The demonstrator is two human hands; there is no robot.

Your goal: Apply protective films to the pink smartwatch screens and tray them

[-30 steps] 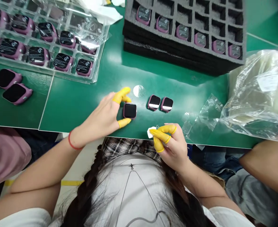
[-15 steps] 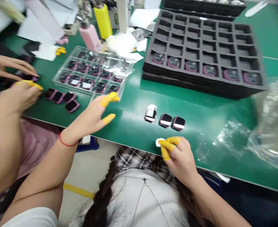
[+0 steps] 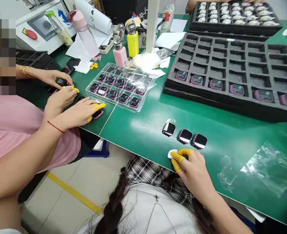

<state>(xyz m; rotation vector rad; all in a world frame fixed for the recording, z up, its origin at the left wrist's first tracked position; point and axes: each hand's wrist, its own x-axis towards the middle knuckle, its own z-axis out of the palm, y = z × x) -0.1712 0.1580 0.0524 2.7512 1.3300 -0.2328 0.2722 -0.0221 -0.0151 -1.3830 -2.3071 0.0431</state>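
Observation:
My left hand (image 3: 78, 113), with a red string at the wrist and yellow finger cots, reaches left over a small group of dark-faced smartwatches. Its fingers are stretched out, with one purple-cased smartwatch (image 3: 98, 113) showing beside the thumb and index finger; the hand partly hides the others. My right hand (image 3: 192, 165) pinches a folded white wipe (image 3: 172, 154) at the table's front edge. Just beyond it lie three smartwatches: the left one (image 3: 169, 129) with a clear film at its top, a middle one (image 3: 184, 136) and a right one (image 3: 199, 141).
A clear tray (image 3: 140, 105) of smartwatches stands at centre left. Beyond my right hand is a black foam tray (image 3: 221, 97) with watches in its front row. Clear plastic pieces (image 3: 227, 175) and a bag (image 3: 267, 169) lie right. At left, a co-worker's hands (image 3: 60, 97) handle watches.
My left hand has moved left and down, from beside the clear tray to over the group of smartwatches. My right hand keeps the wipe. The view has shifted, showing more of the far table.

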